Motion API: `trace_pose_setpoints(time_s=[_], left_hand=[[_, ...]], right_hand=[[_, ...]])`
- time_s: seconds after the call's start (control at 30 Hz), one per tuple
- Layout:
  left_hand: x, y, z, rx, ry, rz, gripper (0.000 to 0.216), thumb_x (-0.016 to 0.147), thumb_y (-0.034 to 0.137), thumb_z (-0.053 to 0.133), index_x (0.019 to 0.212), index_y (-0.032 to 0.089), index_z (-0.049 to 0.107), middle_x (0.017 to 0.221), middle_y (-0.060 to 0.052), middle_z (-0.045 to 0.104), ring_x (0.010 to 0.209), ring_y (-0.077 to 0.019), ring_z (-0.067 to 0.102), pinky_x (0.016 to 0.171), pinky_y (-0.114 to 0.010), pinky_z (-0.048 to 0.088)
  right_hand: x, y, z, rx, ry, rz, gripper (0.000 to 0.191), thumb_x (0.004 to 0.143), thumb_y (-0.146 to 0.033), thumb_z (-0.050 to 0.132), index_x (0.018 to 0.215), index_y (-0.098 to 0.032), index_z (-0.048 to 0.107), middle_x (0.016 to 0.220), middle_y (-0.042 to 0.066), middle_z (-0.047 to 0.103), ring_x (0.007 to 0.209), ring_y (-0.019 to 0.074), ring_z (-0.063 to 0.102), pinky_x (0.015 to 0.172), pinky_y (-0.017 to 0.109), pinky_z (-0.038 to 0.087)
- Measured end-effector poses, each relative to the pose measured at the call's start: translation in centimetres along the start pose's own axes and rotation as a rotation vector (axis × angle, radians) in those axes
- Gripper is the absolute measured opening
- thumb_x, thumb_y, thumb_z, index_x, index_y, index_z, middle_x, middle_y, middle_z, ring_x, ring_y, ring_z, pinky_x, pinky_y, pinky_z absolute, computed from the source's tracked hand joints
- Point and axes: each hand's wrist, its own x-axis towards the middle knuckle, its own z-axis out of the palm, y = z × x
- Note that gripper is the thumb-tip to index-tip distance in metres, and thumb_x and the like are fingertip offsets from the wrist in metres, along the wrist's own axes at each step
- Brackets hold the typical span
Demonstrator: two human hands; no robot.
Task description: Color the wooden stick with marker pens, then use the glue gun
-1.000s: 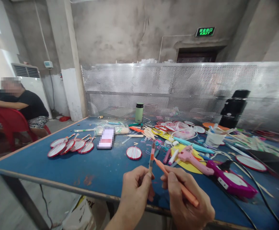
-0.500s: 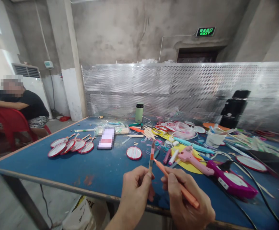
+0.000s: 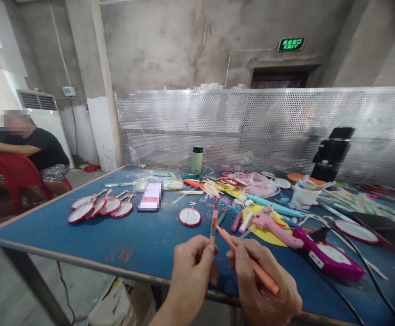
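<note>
My left hand (image 3: 192, 271) pinches the lower end of a flat wooden stick (image 3: 214, 222), held upright above the table's front part. Bands of reddish, orange and grey colour show on the stick's upper length. In my right hand (image 3: 265, 280) is an orange marker pen (image 3: 252, 262), gripped like a pencil. Its tip touches or nearly touches the stick's orange band from the right. Just behind the stick lies a round white disc with a red rim (image 3: 190, 217). Purple and white marker pens (image 3: 241, 222) lie to the right, beside a pink glue gun (image 3: 274, 226).
On the blue table (image 3: 150, 244), several red-rimmed discs on sticks (image 3: 98, 208) overlap at left, near a phone (image 3: 150, 196). A green bottle (image 3: 197, 159) stands at the back. A purple power strip (image 3: 329, 260) with black cables lies right, near a white cup (image 3: 304, 194).
My right hand and the orange marker pen have shifted slightly left, bringing the tip closer against the stick. My left hand and the stick have hardly moved.
</note>
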Motion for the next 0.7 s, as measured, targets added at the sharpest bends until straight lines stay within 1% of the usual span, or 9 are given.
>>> trace_pose_setpoints(time_s=[0.13,0.27,0.5,0.7], left_hand=[[0.06,-0.07,0.01,0.007,0.002,0.003,0.034,0.088,0.043,0.051,0.072,0.015,0.062,0.046,0.003,0.051,0.043,-0.0102,0.043,0.047,-0.021,0.032],[0.18,-0.08,-0.01,-0.002,0.008,-0.017,0.033,0.086,0.044,0.051,0.072,0.015,0.060,0.045,0.003,0.050,0.041,-0.0104,0.042,0.045,-0.021,0.031],[0.20,-0.14,-0.09,0.020,-0.003,0.023,0.034,0.088,0.043,0.051,0.072,0.015,0.062,0.047,0.003,0.051,0.043,-0.0105,0.043,0.047,-0.021,0.032],[0.18,-0.36,0.00,0.016,0.005,0.012,0.033,0.089,0.042,0.050,0.072,0.015,0.061,0.046,0.002,0.052,0.042,-0.0106,0.043,0.047,-0.021,0.032]], right_hand=[[-0.04,-0.02,0.05,0.025,-0.013,-0.010,0.013,0.089,-0.012,0.061,0.089,-0.021,0.070,0.068,-0.004,0.069,0.051,0.0090,0.064,0.053,0.017,0.052],[0.00,0.07,0.15,0.056,0.012,0.000,0.015,0.089,-0.010,0.061,0.096,-0.021,0.070,0.071,-0.004,0.069,0.052,0.0076,0.064,0.053,0.015,0.052],[0.08,0.06,-0.01,0.042,-0.072,-0.010,0.015,0.091,-0.011,0.059,0.095,-0.023,0.069,0.071,-0.005,0.068,0.054,0.0060,0.063,0.055,0.014,0.052],[0.08,0.17,0.07,0.047,-0.019,-0.004,0.016,0.091,-0.011,0.060,0.098,-0.022,0.069,0.073,-0.005,0.068,0.055,0.0059,0.064,0.057,0.014,0.052]])
